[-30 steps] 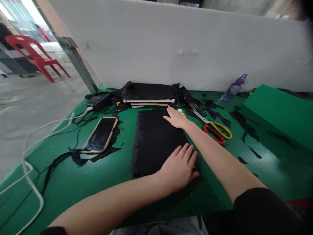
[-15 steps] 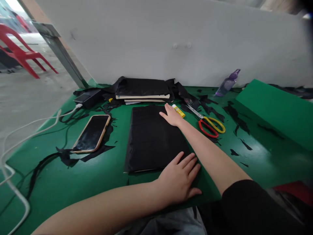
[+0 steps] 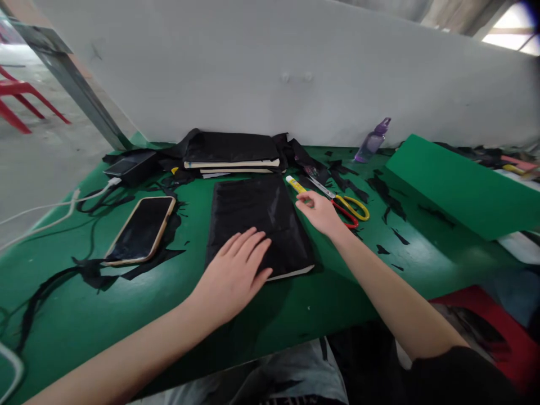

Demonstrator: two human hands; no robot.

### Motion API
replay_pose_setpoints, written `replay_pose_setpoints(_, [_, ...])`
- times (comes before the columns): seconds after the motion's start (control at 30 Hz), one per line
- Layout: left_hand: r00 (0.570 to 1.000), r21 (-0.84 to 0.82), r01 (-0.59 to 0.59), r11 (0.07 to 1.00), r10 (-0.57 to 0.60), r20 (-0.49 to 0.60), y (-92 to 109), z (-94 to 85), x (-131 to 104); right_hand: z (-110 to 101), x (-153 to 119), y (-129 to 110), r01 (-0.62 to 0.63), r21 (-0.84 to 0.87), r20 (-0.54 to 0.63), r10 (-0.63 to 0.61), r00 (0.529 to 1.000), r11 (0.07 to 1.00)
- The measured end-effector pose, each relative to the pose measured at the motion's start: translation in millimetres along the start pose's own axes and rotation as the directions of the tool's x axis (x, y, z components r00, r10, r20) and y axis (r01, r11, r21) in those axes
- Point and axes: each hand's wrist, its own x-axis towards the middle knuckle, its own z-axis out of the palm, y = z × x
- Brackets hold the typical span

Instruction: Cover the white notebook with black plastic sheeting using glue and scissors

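Observation:
A black-covered book (image 3: 257,211) lies flat on the green table (image 3: 270,320), its pale page edge showing at the lower right. My left hand (image 3: 234,270) rests on the book's lower left part with fingers spread. Just right of the book is my right hand (image 3: 318,211), its fingers curled near the lower end of a yellow glue stick (image 3: 295,184); whether they grip it is hard to see. Scissors (image 3: 352,207) with red and yellow handles lie beside that hand, partly hidden by it.
Behind the book sits a black-wrapped stack (image 3: 232,149). A phone (image 3: 141,230) and a black box (image 3: 133,166) with a white cable are at left. Right are black scraps (image 3: 386,194), a purple bottle (image 3: 372,140) and a green board (image 3: 459,183).
My left hand has moved left and up onto the book. My right hand has left the book's upper right corner and come down beside the glue stick, its fingers now curled. The view has shifted right.

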Motion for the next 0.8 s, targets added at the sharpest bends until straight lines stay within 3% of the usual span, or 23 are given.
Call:
replay_pose_setpoints(0.13, [0.998,0.042,0.064,0.997,-0.065,0.009,-13,9.1,-2,-1,-23,2,-0.131,0.034,0.040,0.130,0.991,0.991])
replay_pose_setpoints(0.27, [0.996,0.059,0.063,0.996,-0.067,0.055,-12,19.4,-2,0,-33,2,-0.139,0.084,0.106,0.130,0.986,0.987])
replay_pose_setpoints(0.4, [0.993,0.077,0.036,0.996,-0.044,0.112,-11,24.0,-3,-5,-36,1,-0.180,0.073,0.169,0.166,0.972,0.981])
replay_pose_setpoints(0.6, [0.993,0.082,0.031,0.996,-0.040,0.110,-12,24.7,-4,-11,-33,2,-0.268,0.139,0.353,0.205,0.913,0.953])
replay_pose_setpoints(0.8, [0.994,0.065,0.026,0.998,-0.033,0.108,-13,27.3,-4,-15,-32,7,-0.260,0.137,0.387,0.190,0.902,0.956])
